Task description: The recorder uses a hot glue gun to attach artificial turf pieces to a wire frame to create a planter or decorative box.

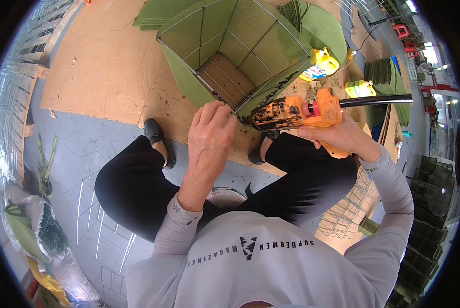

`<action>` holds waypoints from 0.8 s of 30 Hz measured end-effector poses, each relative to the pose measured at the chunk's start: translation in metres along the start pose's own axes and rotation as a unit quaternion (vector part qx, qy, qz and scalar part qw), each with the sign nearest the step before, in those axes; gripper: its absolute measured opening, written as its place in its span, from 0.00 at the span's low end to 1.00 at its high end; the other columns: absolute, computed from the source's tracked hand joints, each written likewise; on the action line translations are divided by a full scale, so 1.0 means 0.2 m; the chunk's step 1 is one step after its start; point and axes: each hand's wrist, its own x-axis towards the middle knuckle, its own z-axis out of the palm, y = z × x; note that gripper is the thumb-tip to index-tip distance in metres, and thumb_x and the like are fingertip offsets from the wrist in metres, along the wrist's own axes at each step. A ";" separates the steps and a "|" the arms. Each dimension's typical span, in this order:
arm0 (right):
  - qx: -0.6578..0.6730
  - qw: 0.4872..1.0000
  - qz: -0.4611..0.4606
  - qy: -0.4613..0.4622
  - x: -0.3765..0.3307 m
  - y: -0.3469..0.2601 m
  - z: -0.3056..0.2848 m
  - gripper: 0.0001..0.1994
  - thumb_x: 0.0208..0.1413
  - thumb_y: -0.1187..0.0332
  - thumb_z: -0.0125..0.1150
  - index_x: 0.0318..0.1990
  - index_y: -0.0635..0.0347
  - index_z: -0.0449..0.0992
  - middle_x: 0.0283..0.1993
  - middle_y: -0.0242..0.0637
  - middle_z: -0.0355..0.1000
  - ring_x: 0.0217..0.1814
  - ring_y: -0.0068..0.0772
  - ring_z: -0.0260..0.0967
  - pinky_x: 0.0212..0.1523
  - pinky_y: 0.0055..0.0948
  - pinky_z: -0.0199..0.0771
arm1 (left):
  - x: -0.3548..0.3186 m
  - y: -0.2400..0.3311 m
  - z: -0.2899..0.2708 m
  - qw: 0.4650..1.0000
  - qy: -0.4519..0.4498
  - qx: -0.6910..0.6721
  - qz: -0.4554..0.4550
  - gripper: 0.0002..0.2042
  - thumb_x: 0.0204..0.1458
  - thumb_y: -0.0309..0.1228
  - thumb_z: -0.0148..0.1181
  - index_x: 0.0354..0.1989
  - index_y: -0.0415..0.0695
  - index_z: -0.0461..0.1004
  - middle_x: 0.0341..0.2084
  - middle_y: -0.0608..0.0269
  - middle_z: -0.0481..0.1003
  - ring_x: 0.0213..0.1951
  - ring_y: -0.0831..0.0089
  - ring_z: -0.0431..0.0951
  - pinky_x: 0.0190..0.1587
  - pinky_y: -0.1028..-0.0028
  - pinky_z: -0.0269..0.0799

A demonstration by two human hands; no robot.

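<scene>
My right hand (pixel 336 134) grips an orange glue gun (pixel 291 110) smeared with black, a black glue stick (pixel 376 100) jutting from its back end. Its blackened front reaches the near corner of a box-shaped wire frame (pixel 231 35) lined with green felt (pixel 186 74). At that same corner, the fingers of my left hand (pixel 209 131) are closed on the edge of the frame and felt. Dark glue runs along the near right edge of the box. Just what lies under my left fingertips is hidden.
Yellow jugs (pixel 320 64) stand right of the box. Stacks of green felt (pixel 386 79) lie behind and farther right. Brown cardboard (pixel 101 61) covers the floor beneath. Wire frames (pixel 94 215) sit left of my legs, and more wire racks (pixel 9 102) line the far left.
</scene>
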 end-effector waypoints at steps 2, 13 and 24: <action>-0.015 1.000 0.012 -0.004 0.01 0.02 -0.01 0.17 0.53 0.60 0.70 0.41 0.60 0.72 0.27 0.28 0.71 0.22 0.18 0.67 0.24 0.21 0.68 | 0.00 0.00 0.00 1.000 0.001 0.003 -0.002 0.10 0.35 0.20 0.60 0.30 0.40 0.78 0.36 0.61 0.76 0.48 0.62 0.74 0.48 0.65 0.73; 0.009 0.999 -0.014 0.029 0.01 0.09 0.00 0.21 0.50 0.48 0.69 0.36 0.59 0.77 0.24 0.28 0.71 0.20 0.18 0.67 0.23 0.20 0.69 | 0.01 0.00 0.00 1.000 0.003 0.005 0.002 0.10 0.36 0.20 0.61 0.30 0.40 0.78 0.36 0.61 0.76 0.47 0.62 0.74 0.48 0.65 0.73; 0.033 0.999 -0.016 0.029 0.01 0.11 0.00 0.21 0.50 0.48 0.69 0.35 0.58 0.76 0.22 0.27 0.69 0.20 0.18 0.67 0.23 0.20 0.69 | 0.00 -0.01 -0.02 1.000 0.002 0.001 -0.007 0.09 0.37 0.20 0.61 0.30 0.39 0.78 0.37 0.61 0.75 0.48 0.62 0.74 0.48 0.65 0.73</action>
